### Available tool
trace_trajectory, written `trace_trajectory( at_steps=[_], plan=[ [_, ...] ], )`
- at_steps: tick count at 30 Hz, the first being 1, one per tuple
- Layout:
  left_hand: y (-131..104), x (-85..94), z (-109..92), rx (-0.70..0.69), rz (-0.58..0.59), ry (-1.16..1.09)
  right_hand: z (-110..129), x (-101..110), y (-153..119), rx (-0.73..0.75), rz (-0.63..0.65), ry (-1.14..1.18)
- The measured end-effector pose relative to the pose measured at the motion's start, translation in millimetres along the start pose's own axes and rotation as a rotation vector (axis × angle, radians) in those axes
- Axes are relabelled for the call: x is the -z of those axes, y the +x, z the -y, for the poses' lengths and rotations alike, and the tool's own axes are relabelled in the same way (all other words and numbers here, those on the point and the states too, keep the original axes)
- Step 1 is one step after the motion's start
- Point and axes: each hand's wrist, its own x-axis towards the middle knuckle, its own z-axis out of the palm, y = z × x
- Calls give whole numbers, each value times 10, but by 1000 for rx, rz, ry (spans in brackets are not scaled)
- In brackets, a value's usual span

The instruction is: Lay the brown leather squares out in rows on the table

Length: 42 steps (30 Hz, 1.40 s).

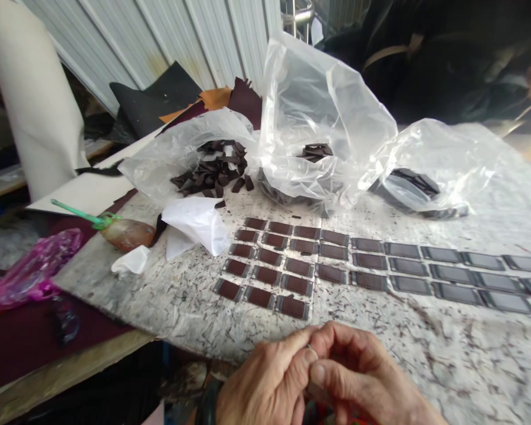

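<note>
Dark maroon rectangular leather pieces [269, 257] lie flat in neat rows on the scarred grey counter [194, 301], just beyond both hands, untouched.

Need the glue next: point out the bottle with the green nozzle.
In the head view the bottle lies on its side at the table's left edge, beside the white paper.
</note>
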Motion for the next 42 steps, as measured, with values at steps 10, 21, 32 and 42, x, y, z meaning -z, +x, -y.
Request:
trace_trajectory(
  at_steps=[10, 21, 32, 42],
  plan=[
    [338, 10, 35, 95, 231, -355, 159, 236, -37, 130, -357, -162],
    [346, 229, -169, -1, 49, 18, 375, 393, -20, 234, -539, -710],
    [313, 6, -51, -233, -137, 412, 296, 470, -73, 529, -628, -1195],
    [380, -136, -67, -347, -116, 643, 235, 417, -31, 445, -693, -931]
  ],
)
